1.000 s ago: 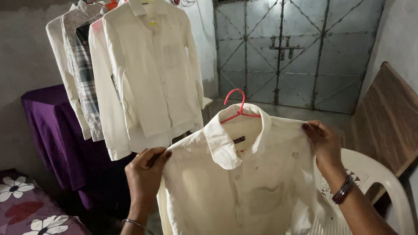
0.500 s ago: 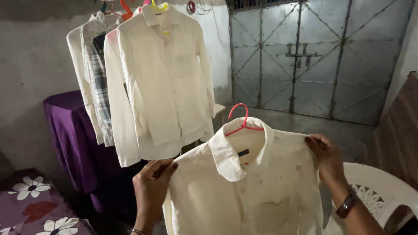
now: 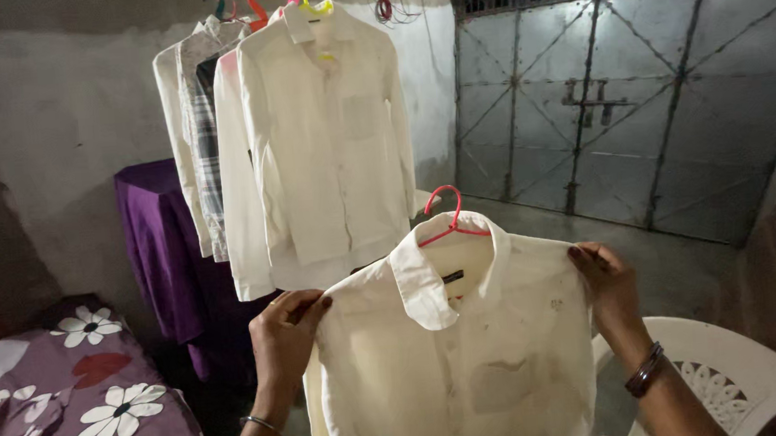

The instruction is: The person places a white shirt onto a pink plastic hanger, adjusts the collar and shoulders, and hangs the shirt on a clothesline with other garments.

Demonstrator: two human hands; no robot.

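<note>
I hold a cream white shirt (image 3: 455, 369) up in front of me on a red hanger (image 3: 449, 220). My left hand (image 3: 285, 339) grips the shirt's left shoulder. My right hand (image 3: 607, 286) grips its right shoulder. The shirt faces me, collar up, with a chest pocket and some faint stains. The hanger's hook pokes out above the collar and hangs on nothing.
Several shirts (image 3: 322, 140) hang on coloured hangers from a line at the upper left. Below them stands a table under a purple cloth (image 3: 163, 236). A floral bedspread (image 3: 81, 417) lies at the lower left, a white plastic chair (image 3: 733, 385) at the lower right. A grey metal gate (image 3: 619, 98) closes the back.
The view has swung to the left, so the hanging shirts and gate sit further right in the frame. Both hands keep the same grip on the shirt's shoulders.
</note>
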